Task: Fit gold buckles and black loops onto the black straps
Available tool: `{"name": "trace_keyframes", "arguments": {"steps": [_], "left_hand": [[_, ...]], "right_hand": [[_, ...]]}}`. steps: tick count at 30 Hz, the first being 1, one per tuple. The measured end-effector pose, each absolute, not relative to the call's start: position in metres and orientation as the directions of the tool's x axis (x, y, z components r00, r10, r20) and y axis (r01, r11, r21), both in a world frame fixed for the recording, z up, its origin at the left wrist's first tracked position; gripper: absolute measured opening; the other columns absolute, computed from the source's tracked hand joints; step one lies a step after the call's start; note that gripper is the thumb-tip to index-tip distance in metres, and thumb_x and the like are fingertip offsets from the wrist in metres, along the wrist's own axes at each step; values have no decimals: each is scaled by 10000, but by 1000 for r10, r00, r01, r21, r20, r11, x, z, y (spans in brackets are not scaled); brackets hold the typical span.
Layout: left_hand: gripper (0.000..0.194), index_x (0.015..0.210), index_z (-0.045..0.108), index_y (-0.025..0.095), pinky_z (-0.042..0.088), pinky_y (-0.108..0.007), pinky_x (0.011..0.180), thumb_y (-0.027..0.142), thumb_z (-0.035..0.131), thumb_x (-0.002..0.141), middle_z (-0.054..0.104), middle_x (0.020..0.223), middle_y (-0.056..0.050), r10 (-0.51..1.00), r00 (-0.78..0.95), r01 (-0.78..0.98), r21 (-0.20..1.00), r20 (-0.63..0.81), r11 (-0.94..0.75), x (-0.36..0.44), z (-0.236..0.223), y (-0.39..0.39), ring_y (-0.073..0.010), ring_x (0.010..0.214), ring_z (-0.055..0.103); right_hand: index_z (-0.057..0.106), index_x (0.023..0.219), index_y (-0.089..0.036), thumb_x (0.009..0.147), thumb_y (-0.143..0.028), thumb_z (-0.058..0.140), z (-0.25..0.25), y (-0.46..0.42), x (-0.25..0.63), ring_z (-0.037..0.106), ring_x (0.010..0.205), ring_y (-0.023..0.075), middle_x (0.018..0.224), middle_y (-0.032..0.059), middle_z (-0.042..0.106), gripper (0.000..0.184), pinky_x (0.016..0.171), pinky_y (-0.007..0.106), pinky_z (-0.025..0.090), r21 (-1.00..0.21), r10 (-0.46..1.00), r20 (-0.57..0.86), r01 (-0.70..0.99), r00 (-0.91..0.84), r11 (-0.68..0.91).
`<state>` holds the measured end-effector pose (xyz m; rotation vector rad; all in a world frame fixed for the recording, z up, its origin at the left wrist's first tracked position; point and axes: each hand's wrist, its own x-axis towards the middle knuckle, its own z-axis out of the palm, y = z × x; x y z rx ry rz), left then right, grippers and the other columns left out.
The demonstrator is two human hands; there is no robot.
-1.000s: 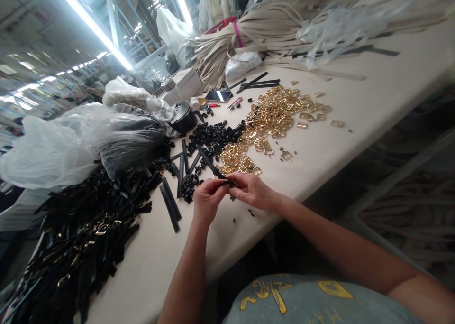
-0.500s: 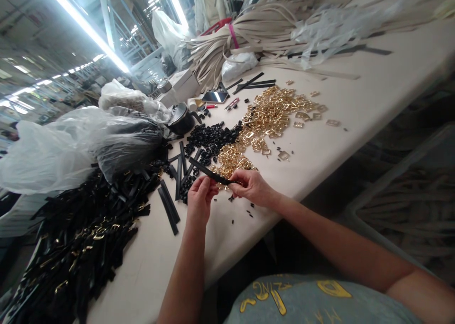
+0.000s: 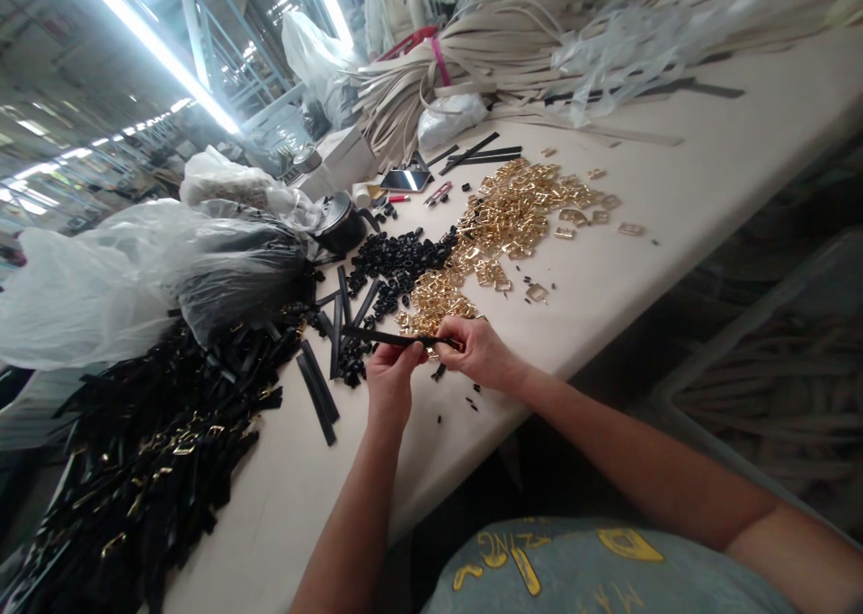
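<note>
- L hand (image 3: 393, 371): forearm comes up from the bottom edge, hand over table (image 3: 270, 506), knuckles low, thumb on top.
- R hand (image 3: 475, 353): forearm runs in from lower R, palm turned in twd L hand; the two are close.
- L fingers: together, thumb & fingers pinching black strap (image 3: 381, 336) abt mid-length; its free end sticks out past L hand, over black loops (image 3: 404, 263).
- R fingers: curled, clamped on the other end of black strap, w/ a small gold bit by the fingertips; exact grip hidden.
- Black strap: held up betw. both hands, roughly level, just in front of gold buckles (image 3: 505, 214).
- Writing: grey shirt (image 3: 559, 569) has yellow print, "ZING" & "MA" legible, rest partial. No brand readable.
</note>
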<state>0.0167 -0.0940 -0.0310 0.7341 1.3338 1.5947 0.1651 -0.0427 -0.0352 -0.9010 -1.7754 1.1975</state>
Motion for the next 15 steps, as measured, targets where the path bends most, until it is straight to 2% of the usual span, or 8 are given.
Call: {"name": "trace_keyframes", "arguments": {"steps": [4, 10, 15], "left_hand": [[304, 792, 720, 161, 516, -239, 625, 347, 860, 596, 706, 737, -15, 898, -437, -98, 991, 43, -95, 17, -33, -95, -107, 619, 624], [338, 778, 725, 147, 522, -230, 589, 357, 872, 558, 709, 715, -28, 931, -337, -228, 972, -138, 61, 16, -32, -92, -101, 584, 616], [304, 759, 723, 147, 523, -224, 590, 356, 858, 586, 710, 718, -25, 944, -288, -257, 963, -159, 84, 16, -33, -88, -99, 593, 615]], "right_hand": [[549, 665, -182, 754, -221, 562, -35, -41, 165, 412, 507, 86, 551, -42, 500, 98, 482, 208, 286, -932, 872, 232, 158, -430, 325], [581, 710, -183, 777, -213, 574, -38, -43, 168, 450, 513, 88, 572, -38, 537, 74, 491, 205, 320, -938, 847, 222, 132, -484, 321], [601, 783, -174, 827, -302, 592, -37, -42, 170, 567, 538, 113, 626, -7, 621, 135, 518, 215, 428, -984, 814, 160, -29, -558, 174]]}}
